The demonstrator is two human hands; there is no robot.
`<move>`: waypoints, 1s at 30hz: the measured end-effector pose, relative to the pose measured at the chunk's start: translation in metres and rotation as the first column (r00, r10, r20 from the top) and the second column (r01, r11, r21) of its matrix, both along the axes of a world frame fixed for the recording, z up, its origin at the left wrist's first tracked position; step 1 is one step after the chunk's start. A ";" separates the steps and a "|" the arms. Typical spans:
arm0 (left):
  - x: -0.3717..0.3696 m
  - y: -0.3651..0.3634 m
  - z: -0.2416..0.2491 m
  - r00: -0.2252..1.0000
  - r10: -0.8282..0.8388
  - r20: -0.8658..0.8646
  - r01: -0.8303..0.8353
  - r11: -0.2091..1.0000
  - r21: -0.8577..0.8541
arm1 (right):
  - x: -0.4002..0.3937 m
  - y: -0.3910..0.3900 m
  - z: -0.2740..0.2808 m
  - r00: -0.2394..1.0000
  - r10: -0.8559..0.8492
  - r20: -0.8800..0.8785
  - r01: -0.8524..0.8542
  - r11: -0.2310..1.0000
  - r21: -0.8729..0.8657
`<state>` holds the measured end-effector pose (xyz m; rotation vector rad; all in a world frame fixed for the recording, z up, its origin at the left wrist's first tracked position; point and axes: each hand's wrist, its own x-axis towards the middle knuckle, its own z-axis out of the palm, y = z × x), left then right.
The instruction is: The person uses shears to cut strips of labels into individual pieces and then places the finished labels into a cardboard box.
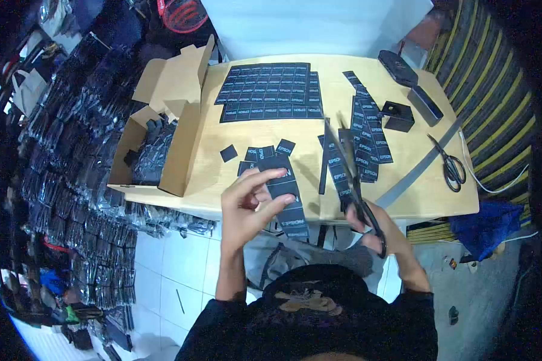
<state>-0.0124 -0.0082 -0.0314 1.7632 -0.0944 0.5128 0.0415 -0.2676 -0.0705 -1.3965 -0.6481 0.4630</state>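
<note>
My left hand (245, 201) pinches a black strip of EPSON labels (288, 201) between thumb and fingers, its lower end hanging past the table's front edge. My right hand (376, 228) is closed round the handles of black scissors (354, 174), whose blades point away from me over the table, slightly blurred. Small cut label squares (261, 153) lie just beyond my left hand. Past the scissors, several uncut label strips (367, 132) overlap in a loose pile.
Large label sheets (265, 84) lie at the back of the wooden table (214, 162). An open cardboard box (183, 147) with cut pieces stands left. On the right are a steel ruler (418, 168), second scissors (451, 165), a black box (397, 116) and dark cases (424, 105).
</note>
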 end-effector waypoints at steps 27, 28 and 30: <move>0.020 0.009 0.019 0.784 -0.563 -0.262 0.601 0.794 0.092 | 0.021 -0.038 0.051 0.832 0.552 0.057 -0.433 0.710 -0.555; 0.020 0.010 0.018 0.780 -0.557 -0.284 0.604 0.789 0.114 | 0.021 -0.038 0.050 0.831 0.551 0.083 -0.425 0.723 -0.545; 0.021 0.010 0.019 0.779 -0.569 -0.263 0.612 0.782 0.117 | 0.022 -0.038 0.052 0.828 0.557 0.065 -0.438 0.715 -0.545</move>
